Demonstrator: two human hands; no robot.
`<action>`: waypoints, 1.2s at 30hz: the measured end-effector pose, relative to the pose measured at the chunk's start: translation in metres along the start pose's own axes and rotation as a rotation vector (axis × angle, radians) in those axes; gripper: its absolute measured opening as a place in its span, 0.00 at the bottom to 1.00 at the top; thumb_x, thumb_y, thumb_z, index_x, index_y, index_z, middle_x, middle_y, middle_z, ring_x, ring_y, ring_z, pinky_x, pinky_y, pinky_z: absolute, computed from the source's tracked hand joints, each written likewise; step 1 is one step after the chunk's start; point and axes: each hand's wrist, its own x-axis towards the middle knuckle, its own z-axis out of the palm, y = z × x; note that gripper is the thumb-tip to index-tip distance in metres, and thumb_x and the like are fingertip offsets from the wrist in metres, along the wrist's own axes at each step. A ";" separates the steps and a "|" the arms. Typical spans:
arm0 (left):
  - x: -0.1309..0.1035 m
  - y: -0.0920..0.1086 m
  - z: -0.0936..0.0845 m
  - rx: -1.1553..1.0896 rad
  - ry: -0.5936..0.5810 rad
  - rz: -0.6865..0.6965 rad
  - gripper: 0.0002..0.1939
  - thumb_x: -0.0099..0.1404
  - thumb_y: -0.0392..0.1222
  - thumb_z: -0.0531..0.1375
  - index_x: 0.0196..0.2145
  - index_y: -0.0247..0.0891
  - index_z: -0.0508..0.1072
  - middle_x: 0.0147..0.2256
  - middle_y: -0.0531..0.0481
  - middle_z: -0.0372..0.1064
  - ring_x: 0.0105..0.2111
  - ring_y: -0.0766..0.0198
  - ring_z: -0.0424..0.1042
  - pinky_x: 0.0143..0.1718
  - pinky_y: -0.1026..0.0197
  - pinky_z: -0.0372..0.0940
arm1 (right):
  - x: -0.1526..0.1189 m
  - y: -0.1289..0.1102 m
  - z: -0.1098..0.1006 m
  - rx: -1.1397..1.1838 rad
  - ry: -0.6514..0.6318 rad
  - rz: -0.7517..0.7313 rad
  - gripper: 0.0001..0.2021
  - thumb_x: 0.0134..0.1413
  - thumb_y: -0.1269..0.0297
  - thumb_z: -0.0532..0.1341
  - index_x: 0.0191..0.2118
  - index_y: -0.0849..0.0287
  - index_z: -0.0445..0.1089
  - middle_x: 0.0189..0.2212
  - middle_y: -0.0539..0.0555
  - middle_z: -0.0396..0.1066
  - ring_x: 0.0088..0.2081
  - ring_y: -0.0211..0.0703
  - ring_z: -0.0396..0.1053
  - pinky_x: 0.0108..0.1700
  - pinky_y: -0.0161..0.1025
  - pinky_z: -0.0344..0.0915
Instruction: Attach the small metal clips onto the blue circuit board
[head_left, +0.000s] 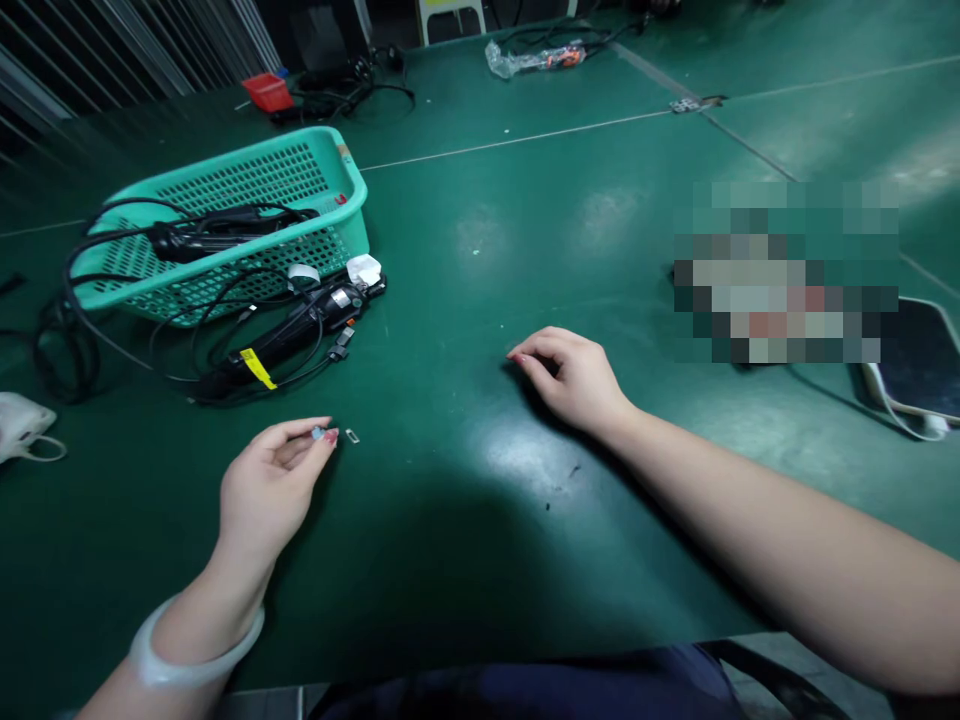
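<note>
My left hand (pixel 274 480), with a pale bangle on its wrist, pinches a small light-blue piece (pixel 318 433) between thumb and forefinger. What kind of piece it is, I cannot make out. Just right of those fingertips, a tiny rectangular metal frame (pixel 352 436) lies on the green tabletop (pixel 450 560). My right hand (pixel 570 375) is low over the table, farther right, its thumb and forefinger tips pressed together. Whatever may be between them is hidden or too small to name.
Behind my left hand, a black corded tool (pixel 300 330) with a yellow tag lies before a turquoise basket (pixel 330 240) holding cables and another black tool. A phone (pixel 919 350) with a white cable lies right, beside a blurred patch. A red bin (pixel 268 92) stands far back.
</note>
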 end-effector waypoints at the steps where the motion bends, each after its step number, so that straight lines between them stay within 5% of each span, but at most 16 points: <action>1: 0.000 0.002 0.001 0.059 -0.006 0.052 0.17 0.53 0.48 0.66 0.40 0.41 0.76 0.38 0.46 0.76 0.37 0.60 0.76 0.41 0.60 0.69 | 0.000 0.000 0.000 0.000 -0.001 0.000 0.08 0.58 0.67 0.57 0.33 0.58 0.74 0.34 0.54 0.76 0.37 0.43 0.72 0.41 0.42 0.68; 7: -0.004 0.007 0.004 0.434 -0.016 0.356 0.10 0.57 0.48 0.62 0.37 0.46 0.77 0.32 0.50 0.74 0.29 0.61 0.72 0.30 0.63 0.63 | 0.000 -0.001 0.000 0.004 -0.017 0.005 0.09 0.58 0.66 0.57 0.33 0.58 0.75 0.34 0.54 0.76 0.36 0.43 0.72 0.40 0.43 0.69; 12: -0.005 0.004 0.005 0.480 -0.017 0.440 0.13 0.60 0.49 0.59 0.41 0.49 0.78 0.36 0.49 0.73 0.32 0.60 0.69 0.33 0.61 0.61 | 0.000 -0.001 0.001 0.006 -0.020 0.005 0.08 0.58 0.67 0.57 0.33 0.58 0.74 0.34 0.54 0.76 0.37 0.42 0.72 0.40 0.41 0.68; 17: 0.003 0.007 0.032 0.238 -0.120 0.310 0.12 0.61 0.49 0.59 0.40 0.45 0.76 0.42 0.47 0.74 0.43 0.57 0.70 0.45 0.58 0.61 | 0.001 -0.001 0.002 0.018 -0.032 -0.002 0.08 0.58 0.67 0.57 0.33 0.59 0.74 0.34 0.54 0.76 0.37 0.41 0.72 0.41 0.40 0.68; 22: 0.002 0.037 0.095 -0.203 -0.211 0.282 0.11 0.61 0.45 0.60 0.40 0.40 0.74 0.41 0.46 0.75 0.42 0.62 0.72 0.47 0.59 0.62 | 0.000 -0.001 0.001 0.006 -0.058 -0.001 0.08 0.58 0.67 0.57 0.32 0.58 0.74 0.34 0.54 0.76 0.37 0.42 0.72 0.40 0.41 0.68; 26: -0.005 0.066 0.133 -0.563 -0.398 0.175 0.09 0.62 0.41 0.59 0.40 0.38 0.72 0.37 0.48 0.74 0.40 0.66 0.72 0.47 0.61 0.64 | -0.002 -0.001 -0.001 -0.014 -0.036 -0.026 0.08 0.58 0.67 0.57 0.33 0.58 0.74 0.33 0.54 0.76 0.36 0.42 0.72 0.39 0.41 0.68; 32: -0.001 0.069 0.128 -0.749 -0.281 0.208 0.09 0.62 0.42 0.60 0.40 0.39 0.72 0.39 0.48 0.74 0.42 0.68 0.71 0.49 0.61 0.63 | -0.005 -0.002 -0.006 -0.045 -0.095 -0.015 0.08 0.58 0.68 0.57 0.36 0.59 0.75 0.33 0.55 0.75 0.36 0.42 0.72 0.39 0.40 0.68; 36: 0.003 0.064 0.122 -0.741 -0.315 0.143 0.09 0.63 0.42 0.59 0.41 0.40 0.72 0.43 0.48 0.74 0.39 0.69 0.71 0.45 0.63 0.63 | -0.008 -0.008 -0.006 -0.073 -0.238 -0.054 0.10 0.57 0.64 0.60 0.43 0.57 0.75 0.39 0.55 0.73 0.40 0.43 0.71 0.43 0.42 0.68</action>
